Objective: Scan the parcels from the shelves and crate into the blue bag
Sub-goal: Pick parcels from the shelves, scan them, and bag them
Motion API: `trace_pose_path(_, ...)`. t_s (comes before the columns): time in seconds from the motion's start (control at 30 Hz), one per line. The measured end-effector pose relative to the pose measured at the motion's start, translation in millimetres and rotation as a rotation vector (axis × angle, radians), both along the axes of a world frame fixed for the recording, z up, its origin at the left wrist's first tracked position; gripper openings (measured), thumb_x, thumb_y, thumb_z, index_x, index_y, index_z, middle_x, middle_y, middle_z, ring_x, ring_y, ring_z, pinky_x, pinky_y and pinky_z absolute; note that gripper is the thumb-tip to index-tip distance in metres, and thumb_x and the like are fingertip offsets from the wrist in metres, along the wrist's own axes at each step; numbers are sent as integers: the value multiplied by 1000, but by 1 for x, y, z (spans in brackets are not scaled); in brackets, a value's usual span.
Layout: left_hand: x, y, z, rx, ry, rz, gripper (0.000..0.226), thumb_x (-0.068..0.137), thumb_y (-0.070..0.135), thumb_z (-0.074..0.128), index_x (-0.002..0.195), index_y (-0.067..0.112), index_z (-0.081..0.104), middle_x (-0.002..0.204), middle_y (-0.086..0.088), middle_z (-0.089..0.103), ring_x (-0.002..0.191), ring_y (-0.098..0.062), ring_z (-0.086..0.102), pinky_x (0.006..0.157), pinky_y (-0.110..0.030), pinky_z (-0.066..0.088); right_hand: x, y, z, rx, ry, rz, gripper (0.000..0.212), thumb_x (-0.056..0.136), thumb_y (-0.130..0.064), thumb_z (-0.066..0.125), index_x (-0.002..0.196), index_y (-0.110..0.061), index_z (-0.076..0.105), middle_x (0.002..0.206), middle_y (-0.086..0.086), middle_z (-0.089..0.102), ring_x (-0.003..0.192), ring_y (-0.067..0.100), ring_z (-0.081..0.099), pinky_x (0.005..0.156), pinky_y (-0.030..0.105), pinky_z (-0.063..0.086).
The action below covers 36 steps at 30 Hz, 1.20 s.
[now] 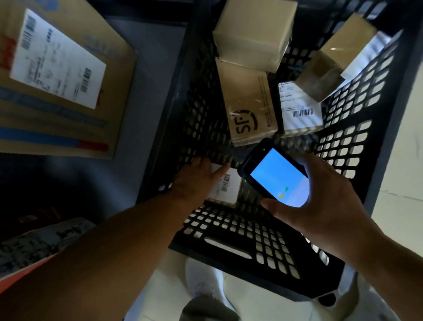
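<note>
— What is hidden or hard to make out?
— The parcel (226, 189) is half covered by the left hand (194, 180). Only its barcode label is seen, and the print is too blurred to be read. The base of the scanner (275, 178) is buried in the right hand (320, 202).
— How are the fingers set?
— The left fingers (220, 171) are stretched flat on the parcel, down on the bottom of the crate (237, 242). The right fingers (307, 164) and thumb are curled round the scanner, which is held just right of the left fingertips with its screen lit.
— What lies around?
— Beyond the fingers, an SF box (249, 104), a labelled box (300, 107), a plain box (256, 30) and a tilted box (336, 56) are seen in the crate. A carton (46, 72) is cut off far left.
— And open room?
— Bare mesh is seen between the parcel and the SF box. The fingers are closed in by crate walls on both sides.
</note>
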<state>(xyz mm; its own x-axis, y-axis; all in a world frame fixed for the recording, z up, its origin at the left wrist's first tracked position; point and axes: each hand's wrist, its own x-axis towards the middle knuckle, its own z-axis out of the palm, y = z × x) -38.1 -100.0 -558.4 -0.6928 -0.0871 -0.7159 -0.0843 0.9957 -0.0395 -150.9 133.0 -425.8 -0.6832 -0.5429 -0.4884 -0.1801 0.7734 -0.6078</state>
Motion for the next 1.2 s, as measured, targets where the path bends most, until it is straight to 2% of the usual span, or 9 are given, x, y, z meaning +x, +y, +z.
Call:
trace_pose_path(0.13, -13, 2, 37, 120, 78, 117, 117, 75, 47, 81, 159, 42, -1, 151, -8, 18, 138, -33, 23, 112, -52, 35, -5, 7, 8, 12, 25, -16, 94, 64, -58, 82, 142, -29, 39, 137, -9, 52, 115, 4, 44, 88, 23, 34)
trace_pose_path(0.33, -35, -3, 143, 361, 280, 255, 133, 72, 42, 88, 161, 28, -9, 157, -4, 13, 145, -25, 22, 114, -41, 35, -18, 7, 67, 2, 33, -45, 91, 63, -52, 86, 139, -27, 43, 134, -7, 54, 117, 11, 50, 87, 25, 41)
trace_pose_path(0.47, -51, -6, 227, 414, 490, 304, 127, 66, 41, 92, 160, 15, 12, 153, -10, 25, 138, -24, 38, 109, -36, 46, -34, 5, 137, -42, 65, -45, 89, 62, -51, 87, 136, -26, 45, 126, -6, 56, 109, 12, 54, 83, 24, 43)
trace_pose_path(0.6, -70, -7, 355, 421, 717, 377, 109, 60, 33, 94, 150, 7, 38, 141, -9, 42, 130, -21, 45, 107, -29, 42, -57, 8, 252, -79, 90, -86, 88, 61, -48, 88, 135, -25, 47, 120, -6, 57, 100, 11, 50, 79, 25, 41)
trace_pose_path(0.77, -82, -6, 549, 471, 960, 480, 100, 64, 32, 86, 150, 15, 39, 142, 1, 45, 134, -11, 45, 112, -21, 37, -75, 24, 434, -182, 90, -184, 80, 56, -43, 91, 124, -44, 50, 110, -12, 60, 103, 21, 62, 79, 32, 47)
trace_pose_path(0.9, -88, -5, 709, 527, 1083, 547, 88, 66, 26, 86, 142, 24, 42, 140, 5, 42, 132, -3, 47, 106, -31, 50, -82, 36, 573, -284, 153, -105, 78, 50, -65, 77, 122, -52, 50, 113, -26, 59, 98, 4, 60, 79, 26, 49)
trace_pose_path(1.0, -90, -9, 820, 486, 1202, 493, 100, 67, 15, 93, 149, 19, 37, 145, 1, 37, 133, -6, 44, 103, -14, 45, -84, 39, 677, -393, 239, -68, 67, 54, -61, 79, 110, -66, 41, 108, -37, 52, 95, -12, 53, 71, 11, 41)
trace_pose_path(1.07, -89, -10, 887, 484, 1271, 442, 105, 68, 12, 93, 152, 22, 32, 147, 5, 35, 133, 0, 42, 98, -5, 42, -83, 40, 739, -457, 320, -47, 72, 58, -60, 78, 118, -63, 38, 112, -40, 47, 96, -9, 50, 74, 10, 38)
trace_pose_path(1.2, -82, -4, 1005, 438, 1397, 317, 108, 65, 15, 94, 151, 31, 30, 142, 10, 33, 132, 10, 37, 97, -4, 43, -82, 45, 844, -572, 512, -33, 86, 58, -65, 73, 135, -44, 41, 119, -33, 46, 109, -6, 45, 90, 21, 39)
